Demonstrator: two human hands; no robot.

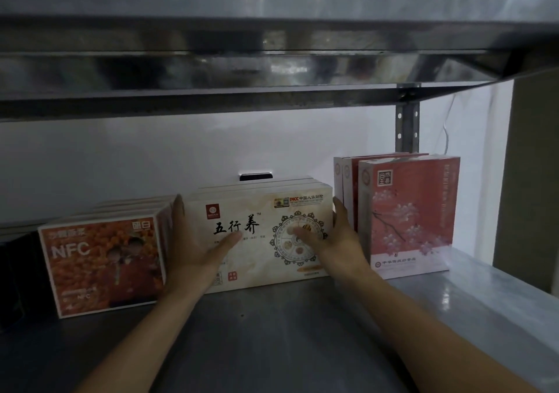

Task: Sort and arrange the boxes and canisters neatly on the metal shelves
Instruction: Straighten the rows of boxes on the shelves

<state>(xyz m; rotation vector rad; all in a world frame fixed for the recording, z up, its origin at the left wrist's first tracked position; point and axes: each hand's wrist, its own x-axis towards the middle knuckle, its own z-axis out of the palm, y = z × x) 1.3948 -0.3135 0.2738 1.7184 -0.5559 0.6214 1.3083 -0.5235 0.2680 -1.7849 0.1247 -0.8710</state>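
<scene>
Centrally, cream box (260, 261) between left hand (196, 250), right hand (335, 241)

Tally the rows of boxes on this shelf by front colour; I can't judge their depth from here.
orange NFC row: 1
cream row: 1
red blossom row: 1
dark row, far left, too dim to make out: 1
Total: 4 rows

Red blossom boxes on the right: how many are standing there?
3. The front red blossom box faces out beside the right hand; a second stands directly behind it and a third behind that, only their left edges showing. More may be hidden behind.
</scene>
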